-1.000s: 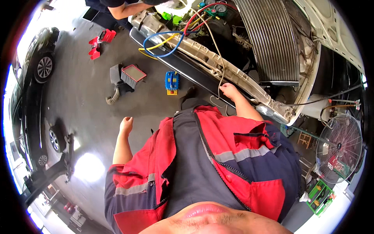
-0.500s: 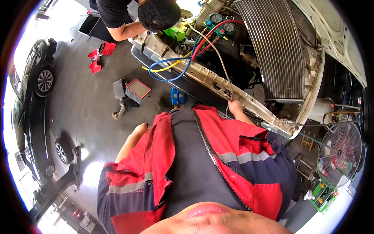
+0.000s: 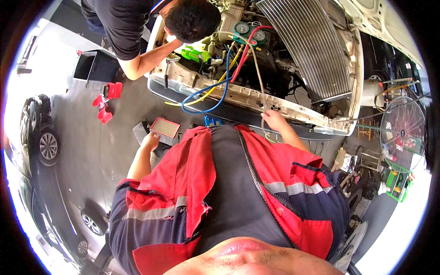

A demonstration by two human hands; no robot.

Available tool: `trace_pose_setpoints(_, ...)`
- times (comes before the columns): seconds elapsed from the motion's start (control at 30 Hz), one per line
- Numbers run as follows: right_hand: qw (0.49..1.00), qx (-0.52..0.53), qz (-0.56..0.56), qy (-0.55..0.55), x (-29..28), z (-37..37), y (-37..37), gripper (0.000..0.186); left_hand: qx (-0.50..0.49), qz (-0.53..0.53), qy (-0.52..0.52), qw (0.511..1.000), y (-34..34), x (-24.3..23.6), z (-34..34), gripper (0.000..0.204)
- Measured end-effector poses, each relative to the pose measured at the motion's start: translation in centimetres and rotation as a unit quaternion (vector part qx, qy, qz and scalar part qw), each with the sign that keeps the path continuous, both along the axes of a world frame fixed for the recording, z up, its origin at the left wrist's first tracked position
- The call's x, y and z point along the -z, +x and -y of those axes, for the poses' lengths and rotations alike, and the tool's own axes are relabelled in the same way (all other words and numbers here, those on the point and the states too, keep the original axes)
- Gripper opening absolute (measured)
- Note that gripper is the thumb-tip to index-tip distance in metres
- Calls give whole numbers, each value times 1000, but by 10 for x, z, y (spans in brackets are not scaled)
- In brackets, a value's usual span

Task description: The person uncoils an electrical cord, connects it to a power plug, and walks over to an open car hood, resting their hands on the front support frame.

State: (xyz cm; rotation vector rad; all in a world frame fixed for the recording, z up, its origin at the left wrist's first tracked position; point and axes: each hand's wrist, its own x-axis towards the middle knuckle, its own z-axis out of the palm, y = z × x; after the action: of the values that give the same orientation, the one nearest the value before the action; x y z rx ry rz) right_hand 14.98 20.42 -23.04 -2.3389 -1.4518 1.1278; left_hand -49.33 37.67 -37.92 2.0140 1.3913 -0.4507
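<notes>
My right hand (image 3: 274, 120) is closed round a thin beige hose (image 3: 258, 75) at the front edge of a car's open engine bay. The hose runs up over the engine toward a gauge set (image 3: 248, 33) with two dials; its lower end hangs below my fingers. Blue (image 3: 225, 94), yellow (image 3: 211, 90) and red (image 3: 240, 64) hoses come from the gauges, the blue and yellow looping over the front crossmember (image 3: 238, 94). My left hand (image 3: 150, 141) hangs low at my side, fingers curled, with nothing seen in it. Beneath it on the floor lies a red-rimmed air filter (image 3: 165, 127).
A co-worker (image 3: 190, 20) leans over the bay at the far left, beside a bright green tool (image 3: 195, 53). A finned radiator (image 3: 307, 46) leans across the right side. A red case (image 3: 108, 98) lies on the floor; a fan (image 3: 402, 133) stands at right.
My view has shifted, and the car now sits closer across the top. My left hand has moved forward and left, over the filter. My right hand still grips the beige hose.
</notes>
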Motion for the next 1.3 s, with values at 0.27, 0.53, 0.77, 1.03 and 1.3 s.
trace_pose_setpoints(0.27, 997, -44, -58, 40, 19, -9, -51, 31, 35, -2, -23, 999, 39, -1, -16, 48)
trace_pose_setpoints(0.53, 986, -28, 46, -159, 66, 86, 6, 35, -35, -10, -113, 993, 116, -67, 20, 51)
trace_pose_setpoints(0.77, 985, -48, -8, -168, 82, 111, 16, 35, -21, -41, -108, 993, 108, -51, 33, 49)
trace_pose_setpoints(1.03, 979, 44, -43, -195, 63, 83, 3, 39, -29, -5, -99, 995, 115, -50, 41, 49)
trace_pose_setpoints(1.3, 976, 80, -49, -196, 65, 90, 10, 39, -67, 36, -70, 995, 145, -93, 36, 46)
